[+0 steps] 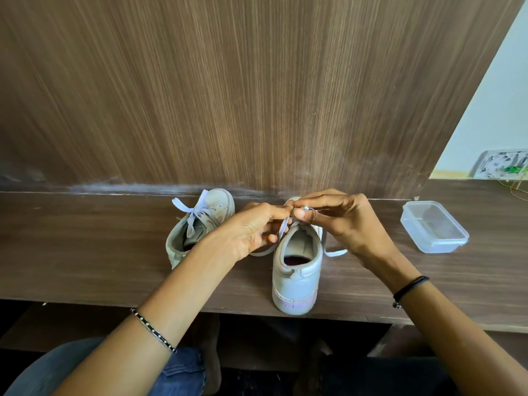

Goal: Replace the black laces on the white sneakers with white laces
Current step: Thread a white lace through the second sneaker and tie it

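Observation:
Two white sneakers stand on a narrow wooden shelf. The left sneaker (200,224) carries a white lace tied in a bow (190,211). The right sneaker (297,270) has its heel toward me, at the shelf's front edge. Over its tongue my left hand (254,230) and my right hand (340,218) meet, and each pinches a part of the white lace (284,227). Loose lace ends trail onto the shelf on both sides of this shoe. The hands hide the eyelets. No black lace is in view.
A clear lidded plastic box (434,227) stands on the shelf to the right. A tall wooden panel (257,95) rises right behind the shoes. At the far right sits a patterned object (500,167) with thin wires. My knees are under the shelf.

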Demonstrator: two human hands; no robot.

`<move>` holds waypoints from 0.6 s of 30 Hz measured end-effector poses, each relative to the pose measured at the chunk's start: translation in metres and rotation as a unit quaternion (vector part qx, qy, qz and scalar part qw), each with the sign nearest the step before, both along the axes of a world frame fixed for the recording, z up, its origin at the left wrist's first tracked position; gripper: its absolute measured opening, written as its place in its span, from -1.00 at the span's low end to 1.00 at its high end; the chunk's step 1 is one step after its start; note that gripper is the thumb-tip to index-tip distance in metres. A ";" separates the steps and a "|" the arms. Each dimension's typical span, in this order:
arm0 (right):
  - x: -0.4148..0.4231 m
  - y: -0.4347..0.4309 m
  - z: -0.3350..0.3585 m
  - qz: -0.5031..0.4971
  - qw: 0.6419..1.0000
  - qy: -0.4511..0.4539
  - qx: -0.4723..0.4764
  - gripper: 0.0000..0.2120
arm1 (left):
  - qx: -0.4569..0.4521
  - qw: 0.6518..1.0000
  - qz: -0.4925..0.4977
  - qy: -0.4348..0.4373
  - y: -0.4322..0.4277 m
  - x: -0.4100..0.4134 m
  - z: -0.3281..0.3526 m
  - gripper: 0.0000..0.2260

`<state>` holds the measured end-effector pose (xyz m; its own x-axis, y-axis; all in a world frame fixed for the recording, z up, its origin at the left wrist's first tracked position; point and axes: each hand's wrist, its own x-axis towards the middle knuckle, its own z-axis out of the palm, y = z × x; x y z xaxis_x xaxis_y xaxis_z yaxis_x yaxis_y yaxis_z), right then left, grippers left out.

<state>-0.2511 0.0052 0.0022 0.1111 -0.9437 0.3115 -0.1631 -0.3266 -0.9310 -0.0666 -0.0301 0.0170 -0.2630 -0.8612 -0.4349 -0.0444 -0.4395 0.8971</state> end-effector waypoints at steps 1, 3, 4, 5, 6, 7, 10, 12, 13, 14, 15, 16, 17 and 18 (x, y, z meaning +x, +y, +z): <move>0.000 0.000 0.000 -0.015 1.000 0.024 -0.012 -0.80 | -0.004 1.000 0.000 -0.003 0.000 0.000 0.000 -0.91; 0.000 0.000 0.001 -0.031 0.998 0.050 -0.026 -0.82 | -0.018 1.000 0.000 -0.012 0.000 0.001 0.000 -0.93; -0.001 0.001 0.003 -0.034 0.997 0.056 -0.031 -0.84 | -0.025 1.000 0.002 -0.018 -0.001 0.001 0.000 -0.92; -0.001 0.002 0.004 -0.038 0.997 0.058 -0.035 -0.85 | -0.030 0.999 0.003 -0.026 -0.001 0.001 -0.001 -0.92; -0.001 0.003 0.005 -0.042 0.997 0.060 -0.037 -0.87 | -0.035 0.999 0.004 -0.033 -0.002 0.000 -0.001 -0.91; -0.002 0.003 0.005 -0.048 0.996 0.064 -0.039 -0.88 | -0.039 0.998 0.003 -0.041 -0.003 0.000 -0.001 -0.90; 0.000 0.006 0.002 -0.059 0.996 0.054 -0.038 -0.91 | -0.045 0.998 0.008 -0.053 -0.005 -0.002 0.000 -0.84; 0.002 0.010 -0.002 -0.058 0.998 0.023 -0.020 -0.92 | -0.044 0.997 0.022 -0.052 -0.007 -0.002 -0.001 -0.83; 0.003 0.012 -0.004 -0.062 0.998 0.013 -0.014 -0.92 | -0.047 0.997 0.031 -0.052 -0.008 -0.001 -0.003 -0.82; 0.003 0.013 -0.006 -0.066 0.998 0.008 -0.009 -0.93 | -0.055 0.996 0.041 -0.054 -0.009 0.001 -0.005 -0.82; 0.003 0.014 -0.009 -0.073 0.997 0.005 -0.003 -0.94 | -0.068 0.995 0.051 -0.058 -0.011 0.005 -0.008 -0.82; 0.003 0.015 -0.010 -0.077 0.997 0.004 0.005 -0.95 | -0.084 0.993 0.060 -0.060 -0.013 0.008 -0.011 -0.81; 0.003 0.015 -0.011 -0.081 0.997 0.006 0.013 -0.95 | -0.099 0.991 0.065 -0.063 -0.014 0.011 -0.014 -0.81; 0.003 0.016 -0.011 -0.084 0.996 0.007 0.019 -0.95 | -0.111 0.989 0.068 -0.063 -0.014 0.012 -0.016 -0.82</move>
<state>-0.2482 0.0209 -0.0084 -0.0461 -0.9607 0.2739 -0.2256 -0.2571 -0.9397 -0.0543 -0.0445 0.0014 -0.0943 -0.9629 -0.2527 -0.1167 -0.2414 0.9634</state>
